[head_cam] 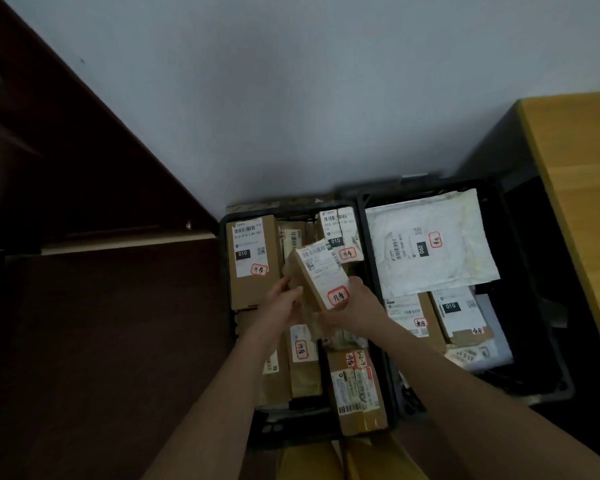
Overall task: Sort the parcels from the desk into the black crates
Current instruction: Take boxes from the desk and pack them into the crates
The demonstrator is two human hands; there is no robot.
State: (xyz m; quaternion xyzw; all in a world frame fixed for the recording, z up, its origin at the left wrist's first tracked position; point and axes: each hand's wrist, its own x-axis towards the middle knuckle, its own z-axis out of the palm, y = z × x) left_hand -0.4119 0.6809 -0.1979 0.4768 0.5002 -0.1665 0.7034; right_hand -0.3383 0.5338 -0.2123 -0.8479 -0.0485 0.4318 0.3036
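Observation:
Two black crates stand side by side on the floor against the wall. The left crate (224, 237) is packed with several brown cardboard parcels bearing white labels. The right crate (499, 216) holds a large white padded mailer (430, 244) on top of more boxes. Over the left crate I hold a small brown box (321, 271) with a white label and a red-edged sticker, tilted. My left hand (281, 299) grips its left side. My right hand (357, 303) grips its lower right end.
A dark red-brown cabinet (66, 168) fills the left side. A light wooden desk top (582, 174) runs along the right edge, above the right crate. Yellow cardboard (326, 459) shows at the bottom between my forearms. The pale wall lies behind.

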